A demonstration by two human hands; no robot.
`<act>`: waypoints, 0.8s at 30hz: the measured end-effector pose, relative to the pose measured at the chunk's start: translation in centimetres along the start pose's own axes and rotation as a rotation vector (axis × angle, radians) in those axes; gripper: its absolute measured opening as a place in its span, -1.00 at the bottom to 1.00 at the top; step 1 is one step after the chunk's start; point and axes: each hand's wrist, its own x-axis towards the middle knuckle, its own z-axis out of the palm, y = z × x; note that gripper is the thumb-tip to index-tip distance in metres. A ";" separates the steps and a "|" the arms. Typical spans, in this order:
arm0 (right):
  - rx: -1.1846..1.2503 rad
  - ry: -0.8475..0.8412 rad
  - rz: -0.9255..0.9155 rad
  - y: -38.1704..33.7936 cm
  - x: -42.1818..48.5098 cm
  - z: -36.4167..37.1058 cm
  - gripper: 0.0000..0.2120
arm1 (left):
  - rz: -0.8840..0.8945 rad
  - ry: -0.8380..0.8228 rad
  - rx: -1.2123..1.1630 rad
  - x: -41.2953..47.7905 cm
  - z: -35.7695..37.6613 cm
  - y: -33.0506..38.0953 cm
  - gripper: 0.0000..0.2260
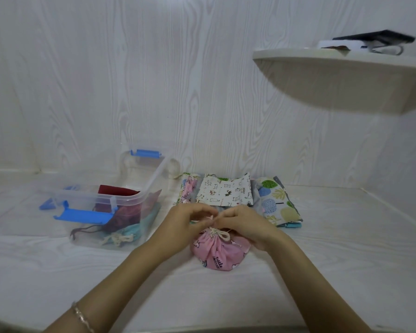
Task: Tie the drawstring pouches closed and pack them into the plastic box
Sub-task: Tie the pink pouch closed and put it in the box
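Two hands meet over the pink pouch (217, 254), which sits upright on the worktop (322, 272) near the middle of its front edge. The neck is gathered shut. The cream drawstring (220, 234) shows one loop lying on the gathered neck.

Grip: left hand (190, 221) and right hand (243, 223) both have fingers curled, each pinching a run of the cord just above the neck, fingertips almost touching. How far the knot is formed between the fingers cannot be told.

Step in hand, judged: tying this pouch, at the knotting stage, not yet packing.

Plastic box (130, 198) stands open toward the worktop's left, blue latch (81, 216) hanging forward. Inside are a dark red pouch (125, 212) and a teal pouch (132, 230), both tied.

Behind the hands, toward the back edge, untied pouches lie flat in a stack: cat-print pouch (226, 191), tree-print pouch (276, 203), and others partly covered.

Next move, judged: draw the cord ends apart to seat the knot, then lift the pouch by its neck leftward over the box rim. Space remains at the box's far end.
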 end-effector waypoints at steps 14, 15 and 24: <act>-0.542 0.326 -0.437 0.9 -1.3 2.4 -0.71 | -0.476 -0.111 -0.222 0.9 -0.9 1.4 -0.62; -0.607 0.321 -0.473 0.7 -1.4 2.3 -0.71 | -0.452 -0.120 -0.186 0.9 -0.9 1.6 -0.65; -0.588 0.214 -0.370 -0.1 -1.3 1.5 -0.86 | -0.276 -0.174 0.092 1.1 -1.1 2.2 -0.76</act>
